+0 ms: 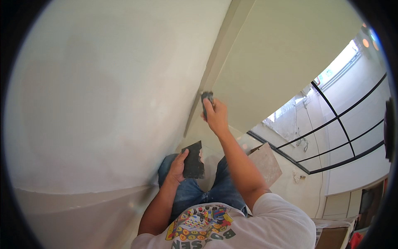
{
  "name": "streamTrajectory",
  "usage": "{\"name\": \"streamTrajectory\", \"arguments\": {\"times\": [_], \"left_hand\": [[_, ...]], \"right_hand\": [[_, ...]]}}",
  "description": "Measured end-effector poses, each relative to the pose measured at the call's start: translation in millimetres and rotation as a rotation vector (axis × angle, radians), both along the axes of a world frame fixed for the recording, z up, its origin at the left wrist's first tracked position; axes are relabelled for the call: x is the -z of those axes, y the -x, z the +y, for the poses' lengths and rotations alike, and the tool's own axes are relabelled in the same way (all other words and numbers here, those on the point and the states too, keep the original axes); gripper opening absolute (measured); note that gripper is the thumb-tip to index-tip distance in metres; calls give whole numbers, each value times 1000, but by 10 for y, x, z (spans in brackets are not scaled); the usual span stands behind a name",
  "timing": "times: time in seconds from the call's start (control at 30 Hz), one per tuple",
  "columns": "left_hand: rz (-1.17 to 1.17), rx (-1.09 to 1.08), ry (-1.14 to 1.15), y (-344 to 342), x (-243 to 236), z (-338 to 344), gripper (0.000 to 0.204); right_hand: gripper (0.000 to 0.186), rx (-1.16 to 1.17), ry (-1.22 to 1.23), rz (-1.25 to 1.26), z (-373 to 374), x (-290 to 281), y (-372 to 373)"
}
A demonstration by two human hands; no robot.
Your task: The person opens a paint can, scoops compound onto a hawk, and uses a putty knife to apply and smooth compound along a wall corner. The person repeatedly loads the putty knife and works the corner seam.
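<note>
My left hand (178, 167) grips a dark, flat rectangular putty board (193, 161) by its left edge, low in front of my knees. Pale paste clings to the board's right edge. Higher up, my right hand (217, 114) is closed around a small dark putty knife (207, 98), its far end slightly blurred. That end is at the beige frame strip (219, 54) where the white wall (103, 95) meets a cream panel (282, 50); whether it touches the strip I cannot tell.
A pale square board (268, 164) lies beside my right knee. To the right stands a black-framed glass partition (338, 116), with a cable and debris (297, 177) on the floor near it. A box-like item (335, 230) sits at the lower right. A baseboard (83, 207) runs along the wall's foot.
</note>
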State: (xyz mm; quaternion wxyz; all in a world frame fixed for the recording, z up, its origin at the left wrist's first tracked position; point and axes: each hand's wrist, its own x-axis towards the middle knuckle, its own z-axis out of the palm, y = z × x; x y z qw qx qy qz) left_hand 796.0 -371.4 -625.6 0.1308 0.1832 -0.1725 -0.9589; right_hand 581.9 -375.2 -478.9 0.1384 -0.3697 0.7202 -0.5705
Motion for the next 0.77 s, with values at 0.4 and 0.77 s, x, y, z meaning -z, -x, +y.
{"name": "streamTrajectory", "arguments": {"times": [0.4, 0.77], "left_hand": [[138, -45, -7, 167, 14, -68, 49], [-13, -91, 109, -151, 331, -88, 53]], "right_hand": [[30, -70, -408, 134, 1063, 745, 389], [43, 417, 83, 692, -319, 351, -103]]}}
